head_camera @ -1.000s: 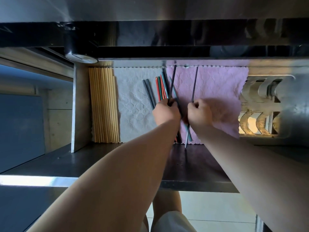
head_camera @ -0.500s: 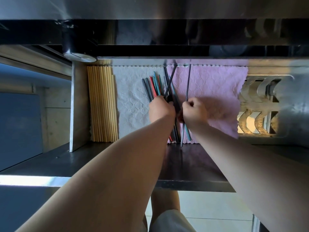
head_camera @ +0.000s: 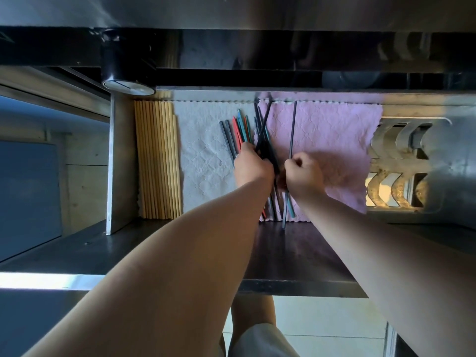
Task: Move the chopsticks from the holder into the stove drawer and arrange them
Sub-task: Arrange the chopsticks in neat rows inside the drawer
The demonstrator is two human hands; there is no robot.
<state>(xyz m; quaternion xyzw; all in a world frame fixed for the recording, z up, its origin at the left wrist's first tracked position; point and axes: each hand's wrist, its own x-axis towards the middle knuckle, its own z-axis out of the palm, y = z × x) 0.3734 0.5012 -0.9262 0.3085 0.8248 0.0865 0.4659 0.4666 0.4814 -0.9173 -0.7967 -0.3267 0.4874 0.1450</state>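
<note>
The stove drawer (head_camera: 121,163) stands pulled out below me, lined with a white cloth (head_camera: 206,155) and a pink cloth (head_camera: 329,132). A row of pale wooden chopsticks (head_camera: 157,161) lies straight along the drawer's left side. A loose bunch of dark, red and teal chopsticks (head_camera: 240,130) lies crossed in the middle, where the two cloths meet. My left hand (head_camera: 253,168) grips several of that bunch. My right hand (head_camera: 305,176) pinches a single dark chopstick (head_camera: 292,130) that points straight to the drawer's back, just right of the bunch.
A metal rack with curved slots (head_camera: 401,166) fills the drawer's right end. A round black knob (head_camera: 128,70) juts from the stove front above the drawer's back left corner. The dark drawer front (head_camera: 296,256) lies near me, with floor tiles (head_camera: 329,320) below.
My left hand has gathered the coloured chopsticks closer together. My right hand has brought its single dark chopstick leftwards, closer to the bunch, and straightened it.
</note>
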